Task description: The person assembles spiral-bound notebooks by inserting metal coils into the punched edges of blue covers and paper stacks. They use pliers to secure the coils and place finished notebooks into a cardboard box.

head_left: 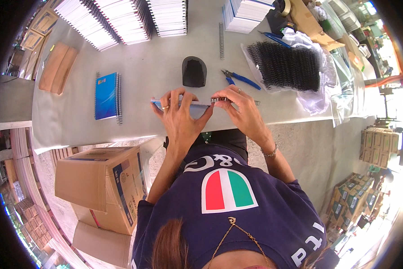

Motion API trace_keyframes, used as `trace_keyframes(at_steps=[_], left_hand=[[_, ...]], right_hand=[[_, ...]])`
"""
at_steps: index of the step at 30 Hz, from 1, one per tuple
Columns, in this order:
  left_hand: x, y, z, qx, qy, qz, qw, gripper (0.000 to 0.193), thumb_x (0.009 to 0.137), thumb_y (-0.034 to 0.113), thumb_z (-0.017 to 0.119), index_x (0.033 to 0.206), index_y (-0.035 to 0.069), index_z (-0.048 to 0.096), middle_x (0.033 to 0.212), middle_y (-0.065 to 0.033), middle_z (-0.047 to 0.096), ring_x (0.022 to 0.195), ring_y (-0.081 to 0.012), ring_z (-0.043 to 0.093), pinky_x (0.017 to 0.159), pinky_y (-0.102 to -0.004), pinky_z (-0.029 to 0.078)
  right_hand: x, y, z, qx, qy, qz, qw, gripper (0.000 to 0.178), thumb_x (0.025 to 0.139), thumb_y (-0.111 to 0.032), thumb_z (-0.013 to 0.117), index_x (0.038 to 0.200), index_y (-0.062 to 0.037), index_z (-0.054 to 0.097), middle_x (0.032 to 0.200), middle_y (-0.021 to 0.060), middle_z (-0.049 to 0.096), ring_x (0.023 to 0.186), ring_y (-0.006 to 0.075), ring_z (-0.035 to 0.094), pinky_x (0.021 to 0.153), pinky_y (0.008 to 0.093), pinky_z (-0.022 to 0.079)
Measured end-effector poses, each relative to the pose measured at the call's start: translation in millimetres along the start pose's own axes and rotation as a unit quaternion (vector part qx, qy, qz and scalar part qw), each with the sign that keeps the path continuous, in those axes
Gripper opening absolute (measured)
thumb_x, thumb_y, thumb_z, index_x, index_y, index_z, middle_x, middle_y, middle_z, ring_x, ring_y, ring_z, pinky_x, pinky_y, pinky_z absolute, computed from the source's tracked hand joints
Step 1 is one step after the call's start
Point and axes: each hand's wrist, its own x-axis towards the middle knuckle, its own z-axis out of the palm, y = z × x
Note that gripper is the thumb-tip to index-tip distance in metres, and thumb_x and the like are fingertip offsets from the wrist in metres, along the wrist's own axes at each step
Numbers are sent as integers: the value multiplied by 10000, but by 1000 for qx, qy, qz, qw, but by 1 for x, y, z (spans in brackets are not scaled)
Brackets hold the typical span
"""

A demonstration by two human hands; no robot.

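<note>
At the table's near edge, my left hand (pixel 180 115) grips a thin blue-and-white notebook (pixel 199 103), seen nearly edge-on. My right hand (pixel 245 112) pinches a dark spiral binding coil (pixel 220 99) at the notebook's right end; a loose coil end (pixel 257 103) shows past the fingers. How far the coil runs through the pages is hidden by my fingers. Beyond my hands lies a black rounded pad (pixel 194 71). Blue-handled cutting pliers (pixel 241 79) rest to its right. A finished-looking blue notebook (pixel 106 96) lies to the left, with coil ends sticking out beyond its spine.
Stacks of spiral-bound notebooks (pixel 167 18) line the far side, beside a pile of blue-edged pads (pixel 244 18). Many black coils (pixel 285 67) lie on plastic at right. A single coil (pixel 221 41) and a brown block (pixel 58 68) sit apart. An open cardboard box (pixel 91 179) stands below left.
</note>
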Motion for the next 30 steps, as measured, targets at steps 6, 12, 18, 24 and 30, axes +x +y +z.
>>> trace_keyframes(at_steps=[6, 12, 18, 24, 30], left_hand=[[-1, -2, 2, 3, 0, -2, 1000, 365, 697, 402, 847, 888, 164, 646, 1077, -6, 539, 1133, -268, 471, 1030, -648, 197], [6, 3, -4, 21, -33, 2, 999, 350, 725, 378, 828, 925, 154, 649, 1040, -24, 557, 1111, -294, 474, 1015, -561, 262], [5, 3, -10, 56, -45, -1, 997, 303, 790, 349, 772, 979, 154, 639, 1036, -32, 559, 1114, -289, 488, 989, -536, 298], [9, 4, -11, 53, -59, 9, 997, 253, 851, 324, 713, 999, 141, 622, 1046, -41, 553, 1122, -289, 481, 1007, -531, 288], [6, 4, -12, 58, -82, -13, 995, 274, 913, 337, 652, 1096, 141, 595, 1129, -37, 559, 1184, -269, 461, 1043, -527, 250]], right_hand=[[-3, 8, 2, -10, -31, -14, 999, 157, 926, -90, 625, 1061, -17, 657, 882, 132, 677, 813, 287, 622, 761, 393, 467], [-8, 1, -1, -14, -36, 19, 999, 166, 932, -98, 615, 1083, -29, 606, 976, 122, 660, 882, 270, 636, 830, 387, 480], [-6, 21, 9, -188, -12, -149, 971, 163, 943, -167, 582, 1079, -78, 565, 1074, 104, 594, 1054, 309, 559, 899, 434, 415], [-6, 15, 15, -151, 24, -96, 984, 173, 929, -163, 601, 1079, -89, 557, 1055, 95, 583, 1037, 289, 557, 876, 415, 413], [-5, 11, 19, -154, 44, -97, 982, 139, 915, -145, 606, 1036, -89, 566, 1031, 84, 567, 1001, 273, 558, 861, 395, 407]])
